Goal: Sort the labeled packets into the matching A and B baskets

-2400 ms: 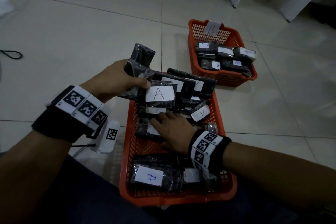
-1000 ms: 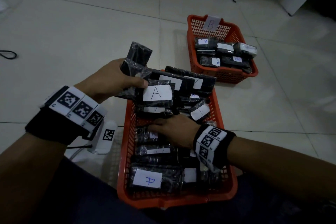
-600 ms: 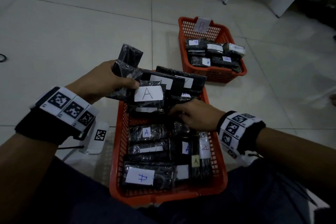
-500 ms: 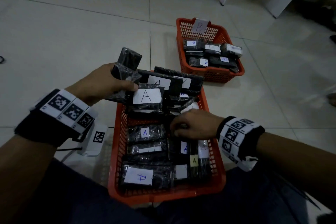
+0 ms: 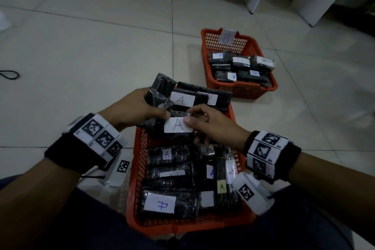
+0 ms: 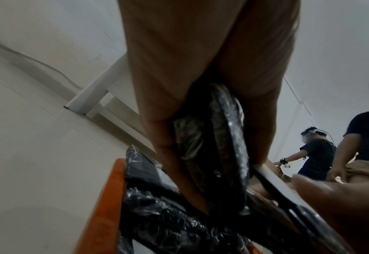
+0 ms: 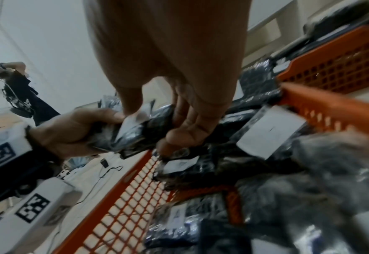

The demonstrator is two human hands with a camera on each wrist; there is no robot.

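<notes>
Beyond left hand, bystanders, unseen overhead.

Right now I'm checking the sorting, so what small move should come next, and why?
Probably take the A-labeled packet from the left hand with the right hand, whose thumb already lies on its label, and lay it in the near basket among the other A packets.

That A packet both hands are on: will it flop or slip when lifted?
The A packet probably stays fairly flat, since it juts out past the left hand without sagging. Its shiny crinkled wrap looks slippery, so the right hand may slide.
</notes>
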